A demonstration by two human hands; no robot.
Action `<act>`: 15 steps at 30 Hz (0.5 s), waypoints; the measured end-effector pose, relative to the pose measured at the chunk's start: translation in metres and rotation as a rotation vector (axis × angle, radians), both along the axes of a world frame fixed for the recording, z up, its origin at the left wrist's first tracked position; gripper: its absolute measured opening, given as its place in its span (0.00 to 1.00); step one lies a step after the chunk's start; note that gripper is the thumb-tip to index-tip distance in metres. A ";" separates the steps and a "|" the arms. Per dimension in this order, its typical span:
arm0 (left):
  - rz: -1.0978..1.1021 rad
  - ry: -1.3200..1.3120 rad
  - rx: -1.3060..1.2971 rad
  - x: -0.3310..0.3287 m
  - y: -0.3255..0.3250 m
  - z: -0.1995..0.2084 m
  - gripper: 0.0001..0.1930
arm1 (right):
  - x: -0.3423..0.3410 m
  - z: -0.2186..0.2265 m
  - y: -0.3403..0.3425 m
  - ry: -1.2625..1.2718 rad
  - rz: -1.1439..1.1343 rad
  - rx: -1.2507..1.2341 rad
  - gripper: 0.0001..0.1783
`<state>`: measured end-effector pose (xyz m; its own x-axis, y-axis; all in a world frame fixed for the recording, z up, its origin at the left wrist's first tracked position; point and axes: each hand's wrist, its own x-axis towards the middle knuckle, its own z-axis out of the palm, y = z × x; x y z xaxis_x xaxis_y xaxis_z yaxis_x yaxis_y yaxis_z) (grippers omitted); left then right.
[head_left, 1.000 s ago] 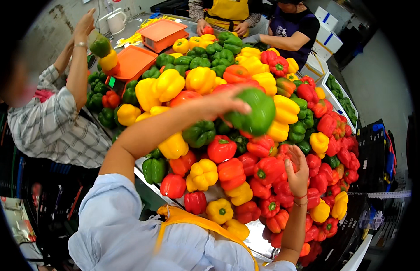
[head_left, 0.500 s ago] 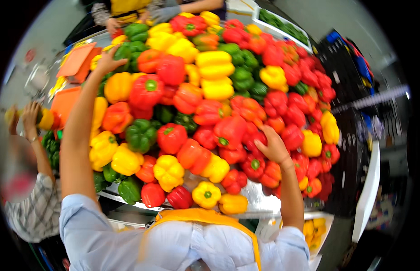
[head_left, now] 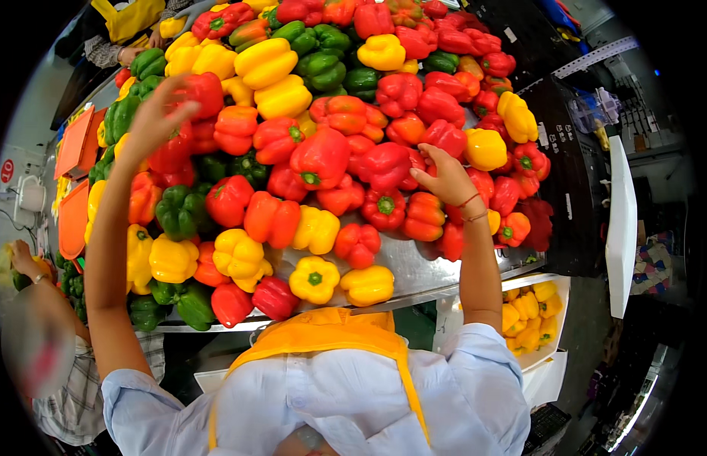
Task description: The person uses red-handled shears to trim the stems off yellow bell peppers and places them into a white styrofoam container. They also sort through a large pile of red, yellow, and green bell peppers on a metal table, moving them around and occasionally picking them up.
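A big heap of glossy bell peppers, red, yellow, orange and green, covers a metal table (head_left: 437, 270). My left hand (head_left: 160, 115) is over the heap's left side, fingers spread, beside a red bell pepper (head_left: 204, 93); nothing shows in its grasp. On the right, my right hand (head_left: 449, 181) reaches into the red peppers with thumb and fingers apart. Its fingertips are at a red bell pepper (head_left: 388, 166) and just below another red pepper (head_left: 445, 138); whether they press on either is unclear. Closer to me lie two yellow peppers, one stem up (head_left: 314, 280) and one on its side (head_left: 367, 286).
A white box of yellow peppers (head_left: 560, 319) stands below the table's right end. Orange bins (head_left: 74, 216) line the left edge. Co-workers' hands show at far left (head_left: 23, 261) and top left (head_left: 129, 55). Black crates (head_left: 564, 194) and a white panel (head_left: 621, 228) flank the right.
The view has shifted, so the heap sits further left and higher. My left hand has moved from the green peppers toward the red ones. My right hand has shifted slightly right along the heap.
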<state>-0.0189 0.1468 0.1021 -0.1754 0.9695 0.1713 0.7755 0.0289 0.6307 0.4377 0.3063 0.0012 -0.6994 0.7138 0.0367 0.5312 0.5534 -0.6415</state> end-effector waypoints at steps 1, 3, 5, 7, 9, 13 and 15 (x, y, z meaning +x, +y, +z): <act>-0.106 -0.132 0.002 0.046 0.003 -0.006 0.27 | 0.002 -0.001 -0.001 0.019 -0.001 0.008 0.30; -0.266 -0.022 -0.122 0.134 0.010 0.000 0.30 | 0.009 -0.001 0.000 0.014 -0.068 0.164 0.30; -0.470 -0.020 0.039 0.176 0.024 -0.036 0.31 | 0.010 -0.001 0.007 -0.014 -0.154 0.402 0.30; -0.427 0.011 0.112 0.218 0.049 -0.064 0.35 | 0.017 -0.006 0.018 -0.021 -0.330 0.407 0.38; -0.337 0.037 0.052 0.246 0.072 -0.090 0.40 | 0.014 -0.017 0.035 -0.024 -0.424 0.396 0.46; -0.246 0.349 -0.411 0.285 0.102 -0.098 0.43 | -0.013 -0.044 0.040 -0.087 -0.665 0.205 0.53; -0.214 0.382 -0.472 0.291 0.112 -0.097 0.44 | -0.011 -0.044 0.041 -0.052 -0.683 0.186 0.53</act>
